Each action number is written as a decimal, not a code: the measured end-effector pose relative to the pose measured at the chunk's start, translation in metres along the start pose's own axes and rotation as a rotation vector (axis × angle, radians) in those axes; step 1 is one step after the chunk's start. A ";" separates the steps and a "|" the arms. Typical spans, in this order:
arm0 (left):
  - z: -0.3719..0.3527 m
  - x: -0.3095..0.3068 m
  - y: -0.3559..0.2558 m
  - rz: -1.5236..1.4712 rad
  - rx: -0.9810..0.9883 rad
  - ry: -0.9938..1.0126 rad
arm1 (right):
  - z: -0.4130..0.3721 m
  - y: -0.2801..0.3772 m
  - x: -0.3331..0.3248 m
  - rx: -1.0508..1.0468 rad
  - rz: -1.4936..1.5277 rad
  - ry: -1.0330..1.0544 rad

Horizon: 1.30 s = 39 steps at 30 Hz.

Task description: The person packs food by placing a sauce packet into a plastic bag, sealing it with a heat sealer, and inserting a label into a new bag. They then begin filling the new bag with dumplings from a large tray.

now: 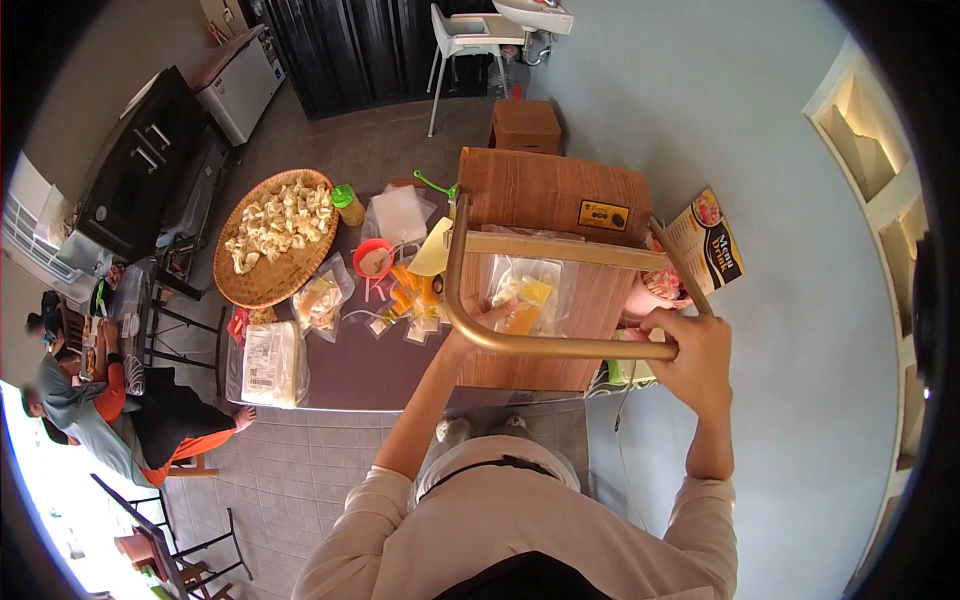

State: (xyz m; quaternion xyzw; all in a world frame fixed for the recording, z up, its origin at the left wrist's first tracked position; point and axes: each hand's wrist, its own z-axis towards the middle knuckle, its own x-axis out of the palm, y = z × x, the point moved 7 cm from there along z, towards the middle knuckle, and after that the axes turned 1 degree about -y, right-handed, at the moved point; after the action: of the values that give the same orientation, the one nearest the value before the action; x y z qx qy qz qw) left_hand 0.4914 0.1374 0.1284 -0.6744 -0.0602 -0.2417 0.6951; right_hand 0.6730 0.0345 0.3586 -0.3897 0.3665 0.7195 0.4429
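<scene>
My right hand [692,358] is closed around the right end of a gold bar handle [560,346] on a wood-panelled machine [545,190]. The handle arches over the machine's lower shelf. My left hand [482,318] reaches under this bar and grips the lower left edge of a clear plastic bag [550,285], its fingers partly hidden by the bar. Inside the bag are pale food pieces, a yellow packet [536,291] and an orange packet [522,319]. The bag lies just below the gold crossbar [565,249].
Left on the table [390,375] are a woven tray [265,285] of dumplings, a green-capped bottle [348,205], a red bowl [373,258], sauce packets [408,292], a filled bag [320,302] and a labelled pack [270,362]. A menu card [706,240] leans at right. Another person [110,415] sits far left.
</scene>
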 end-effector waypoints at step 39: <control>-0.003 -0.006 0.025 -0.081 -0.197 0.006 | 0.076 -0.026 -0.045 0.122 0.075 -0.347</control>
State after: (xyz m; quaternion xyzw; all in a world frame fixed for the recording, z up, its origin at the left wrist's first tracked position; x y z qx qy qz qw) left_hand 0.4956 0.1355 0.1027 -0.7358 -0.0615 -0.2763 0.6152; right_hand 0.6928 0.0938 0.4259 -0.2184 0.3417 0.7683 0.4952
